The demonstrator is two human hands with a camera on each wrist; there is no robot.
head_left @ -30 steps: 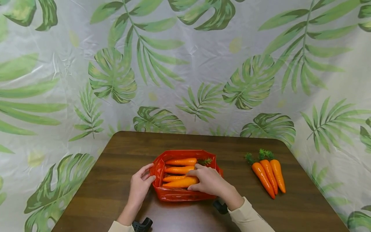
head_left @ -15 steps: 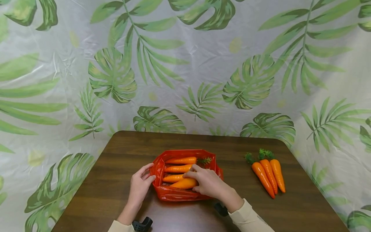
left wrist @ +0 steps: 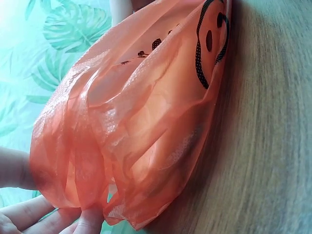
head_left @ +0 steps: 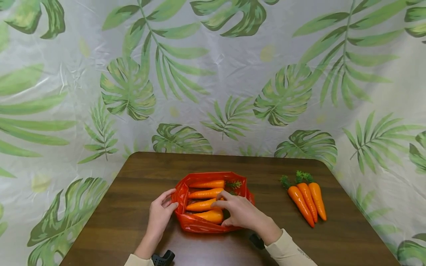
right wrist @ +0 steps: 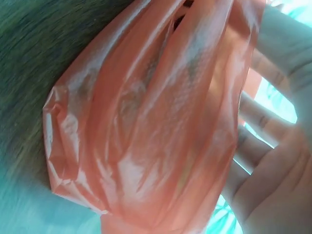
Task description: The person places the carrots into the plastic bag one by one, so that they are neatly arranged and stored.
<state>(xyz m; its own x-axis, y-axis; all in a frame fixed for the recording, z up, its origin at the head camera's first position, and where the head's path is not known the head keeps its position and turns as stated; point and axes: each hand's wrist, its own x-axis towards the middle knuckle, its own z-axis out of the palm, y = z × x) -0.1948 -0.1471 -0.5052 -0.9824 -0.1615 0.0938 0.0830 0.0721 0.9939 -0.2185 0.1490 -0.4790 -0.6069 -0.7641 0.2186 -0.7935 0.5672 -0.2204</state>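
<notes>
A red plastic bag (head_left: 199, 225) lies with its mouth spread on the table, several orange carrots in a row inside. My left hand (head_left: 159, 212) pinches its left rim; in the left wrist view the fingers (left wrist: 29, 214) and thumb meet at the thin red plastic (left wrist: 131, 112). Over the bag's right side, my right hand (head_left: 243, 212) reaches in, thumb and fingers apart. Its fingertips are beside the nearest carrot (head_left: 213, 215) and the one behind it (head_left: 200, 205); contact is unclear. In the right wrist view the bag (right wrist: 161, 122) hides the fingertips of this hand (right wrist: 275, 161).
Three carrots (head_left: 307, 202) with green tops lie side by side at the right of the dark wooden table (head_left: 139, 184). A leaf-patterned sheet (head_left: 233, 85) hangs behind the table. Black wrist cameras (head_left: 163, 258) sit under the forearms.
The nearest carrot has shifted right and toward the bag's front side, and my right hand's thumb and fingers have spread away from it. My left hand keeps its place on the rim.
</notes>
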